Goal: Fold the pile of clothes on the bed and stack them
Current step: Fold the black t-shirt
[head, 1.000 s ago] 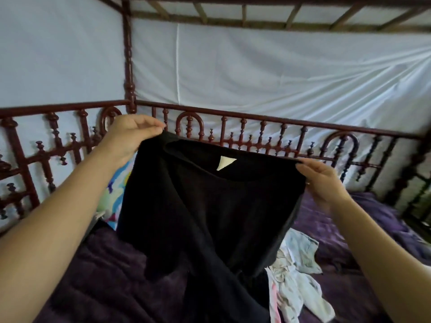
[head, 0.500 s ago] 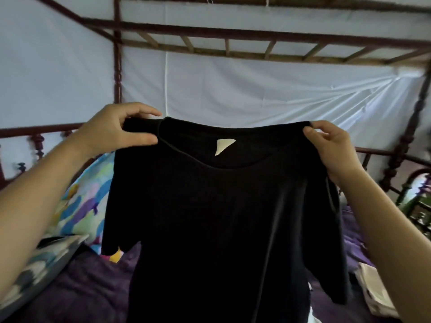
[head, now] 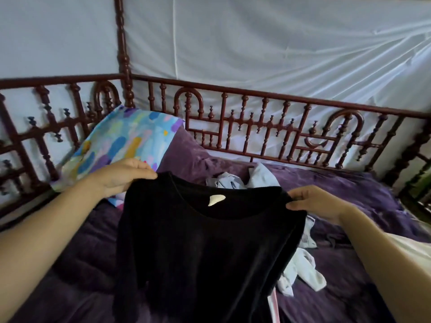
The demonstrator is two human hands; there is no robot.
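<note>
Lowered since half a second ago: black shirt (head: pixel 205 248) hangs at 6 o'clock over the bed (head: pixel 349 194). Shoulders pinched by left hand (head: pixel 121 177) at 9 and right hand (head: pixel 319 203) at 3, fingers (head: pixel 140 167) closed on cloth. Behind it, pale clothes (head: pixel 300 269) lie unfolded. Probably laying flat next.

Left grip (head: pixel 121 179) and right grip (head: pixel 318 203) extended forward, apparently pinching.

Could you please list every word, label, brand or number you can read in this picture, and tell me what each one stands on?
No text can be read anywhere in this view.
Neck tag inside the collar of the black shirt: pale, any print too blurred to read.
Colourful pillow: patches of colour only, no letters.
</note>
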